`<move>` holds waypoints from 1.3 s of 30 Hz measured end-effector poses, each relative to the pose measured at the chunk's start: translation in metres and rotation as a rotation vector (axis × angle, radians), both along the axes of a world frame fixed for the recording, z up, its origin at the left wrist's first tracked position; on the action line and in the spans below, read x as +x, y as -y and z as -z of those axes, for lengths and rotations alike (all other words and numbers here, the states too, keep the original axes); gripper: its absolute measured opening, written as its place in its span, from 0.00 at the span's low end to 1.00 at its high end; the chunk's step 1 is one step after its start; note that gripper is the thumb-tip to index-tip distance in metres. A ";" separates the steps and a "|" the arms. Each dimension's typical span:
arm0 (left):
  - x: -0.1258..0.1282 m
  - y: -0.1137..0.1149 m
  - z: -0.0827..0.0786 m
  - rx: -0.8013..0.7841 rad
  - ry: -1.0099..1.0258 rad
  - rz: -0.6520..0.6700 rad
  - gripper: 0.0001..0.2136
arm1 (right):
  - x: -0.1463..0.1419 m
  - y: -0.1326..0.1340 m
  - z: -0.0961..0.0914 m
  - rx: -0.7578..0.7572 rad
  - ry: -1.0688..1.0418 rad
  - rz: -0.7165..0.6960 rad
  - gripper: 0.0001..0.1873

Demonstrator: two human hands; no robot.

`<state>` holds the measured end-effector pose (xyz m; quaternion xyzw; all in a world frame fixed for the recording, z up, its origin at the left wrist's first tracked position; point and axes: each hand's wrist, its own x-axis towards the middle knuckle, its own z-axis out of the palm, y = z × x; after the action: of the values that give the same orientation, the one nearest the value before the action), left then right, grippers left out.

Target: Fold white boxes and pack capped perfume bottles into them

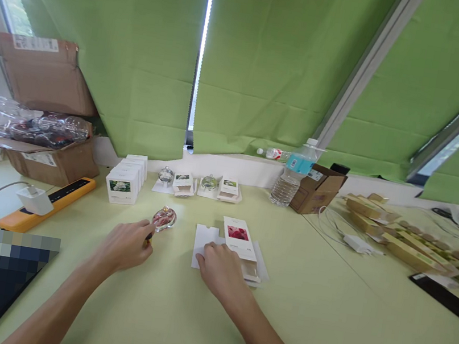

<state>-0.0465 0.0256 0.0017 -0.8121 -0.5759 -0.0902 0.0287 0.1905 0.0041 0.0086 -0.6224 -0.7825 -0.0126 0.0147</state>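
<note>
— While our left hand (pixel 126 245) sits by the glass bauble (pixel 164 218), which step do we judge is in hand?

— We'd call it handling the bauble alongside its card packaging. Our right hand (pixel 221 271) lies open on a white card sheet (pixel 206 237), fingers spread, holding nothing and pressing the sheet to the worktop (pixel 297 320).

— And the left grip?

— Curled shut, pinching a small dark-and-yellow stick (pixel 148 238). We can't tell what that is.

— Where's the bauble, and how does it look?

— It lies tilted on the worktop at two o'clock from the left hand, just past the fingertips. It's rounded clear glass with something red inside and a gold cap, and we see no damage from here.

— What does the next move call for?

— We judge it needs a light, steady touch, since rounded glass could roll. The printed flower card (pixel 238 233), at twelve o'clock from the right hand, needs to stay square on the sheet. Two similar glass baubles (pixel 166 175) stand farther off beside small boxes (pixel 183 183).
</note>
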 end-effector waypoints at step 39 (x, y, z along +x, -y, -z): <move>0.004 0.001 -0.012 0.240 0.092 -0.213 0.17 | 0.039 -0.024 -0.027 0.087 -0.250 0.404 0.26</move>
<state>-0.0423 0.0241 0.0136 -0.7321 -0.6445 -0.1920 0.1086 0.2294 0.0276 0.0354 -0.7618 -0.6330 0.0282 0.1352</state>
